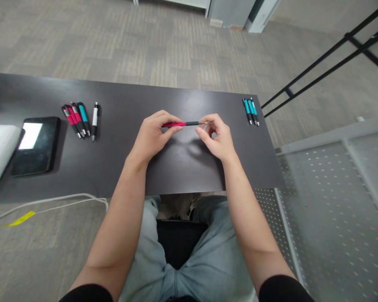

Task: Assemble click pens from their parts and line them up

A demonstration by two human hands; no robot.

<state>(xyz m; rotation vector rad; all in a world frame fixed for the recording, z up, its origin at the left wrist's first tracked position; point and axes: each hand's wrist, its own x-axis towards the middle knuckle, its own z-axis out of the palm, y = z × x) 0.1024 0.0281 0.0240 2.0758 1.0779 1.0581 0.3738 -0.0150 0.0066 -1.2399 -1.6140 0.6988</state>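
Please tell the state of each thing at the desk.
Slim pink-black pen: held level between both hands.
Left hand: pinching its pink end.
Right hand: at its other end.
Pink-black pens: bunched with one teal-black pen.
White-black pen: lying apart.
Teal-black pens, right: side by side.
Black rectangular device: flat; screen lit or reflecting, unclear.
White device: partly out of frame.

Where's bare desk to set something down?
Bare desk: between the white pen and left hand; between the right hand and three teal pens; beyond both hands to the far edge. The held pink pen spans the gap between the hands. Crowded: left end, with white device, black device, mixed pen cluster.
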